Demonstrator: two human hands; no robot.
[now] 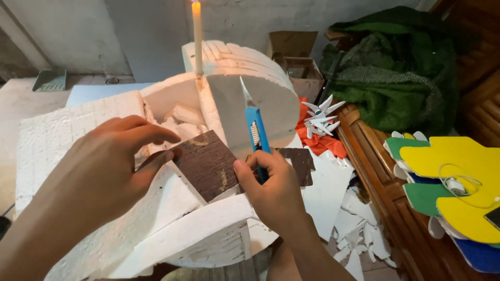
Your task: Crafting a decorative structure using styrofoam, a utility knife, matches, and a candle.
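My left hand (112, 161) pinches the left edge of a square piece of foam with a dark brown wood-grain face (207, 164). It is held over a large white foam structure (156, 218). My right hand (271, 190) touches the brown piece's right edge with the thumb and grips a blue utility knife (257, 132). The knife's blade is extended and points up and away. Another brown piece (299, 161) lies behind my right hand. A lit candle (197, 34) stands in the top of the rounded foam block (250, 93).
White foam offcuts (359, 229) litter the floor at right. Orange paper with white spikes (320, 127) lies beside a wooden cabinet (385, 182). Yellow, green and blue foam cutouts (453, 182) rest on it. Green fabric (396, 67) and cardboard boxes (297, 57) sit at the back.
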